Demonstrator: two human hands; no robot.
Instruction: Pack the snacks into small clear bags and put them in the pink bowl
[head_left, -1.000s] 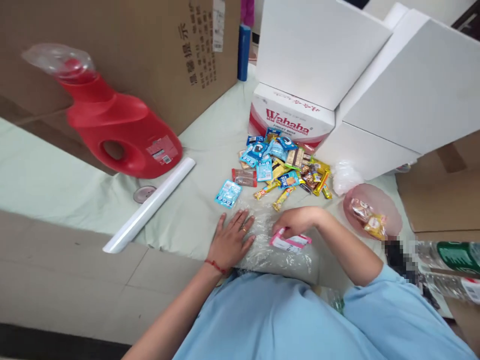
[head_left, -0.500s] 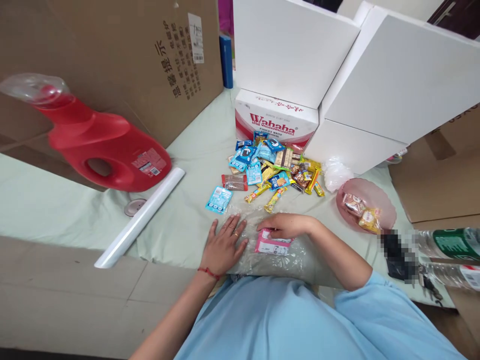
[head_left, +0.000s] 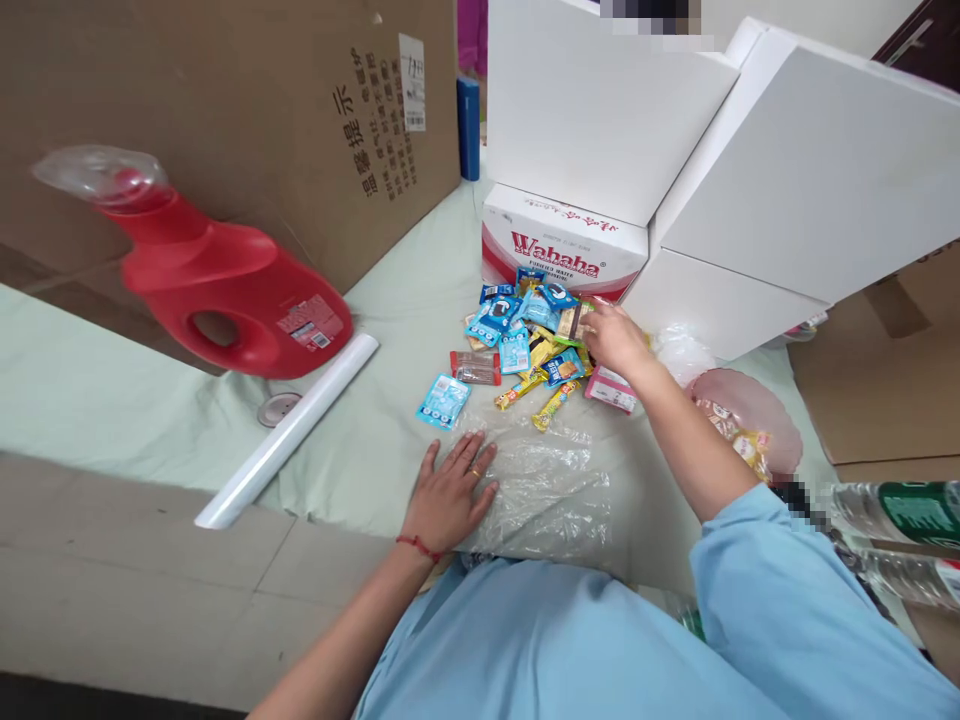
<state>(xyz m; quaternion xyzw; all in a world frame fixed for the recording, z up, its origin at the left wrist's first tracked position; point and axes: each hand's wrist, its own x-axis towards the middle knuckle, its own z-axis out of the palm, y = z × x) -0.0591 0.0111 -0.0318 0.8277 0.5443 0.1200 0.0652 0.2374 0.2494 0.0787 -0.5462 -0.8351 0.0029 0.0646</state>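
Note:
My left hand (head_left: pixel 448 492) lies flat with spread fingers on the left edge of a clear plastic bag (head_left: pixel 559 490), which is spread on the cloth. My right hand (head_left: pixel 616 342) reaches into a pile of wrapped snacks, its bent fingers closed at the right edge of a green-edged cracker packet (head_left: pixel 573 323). Partly below the right hand is a pink-and-white packet (head_left: pixel 611 390). Blue packets (head_left: pixel 499 315), yellow snack sticks (head_left: pixel 556 405) and a red-ended brown packet (head_left: pixel 475 368) make up the pile. One light-blue packet (head_left: pixel 444 401) lies apart, just beyond my left fingers.
A white cling-wrap-like roll (head_left: pixel 289 430) and a red jug (head_left: pixel 240 290) are at left, before a big cardboard box (head_left: pixel 225 100). A Wahaba-style carton (head_left: pixel 562 245) stands behind the snacks. At right are a pink bowl (head_left: pixel 750 400) holding packets and clear bottles (head_left: pixel 900 510).
My right hand has moved from the plastic bag forward to the snack pile. The pink packet now lies at the pile's right front, off the bag. My left hand has stayed put.

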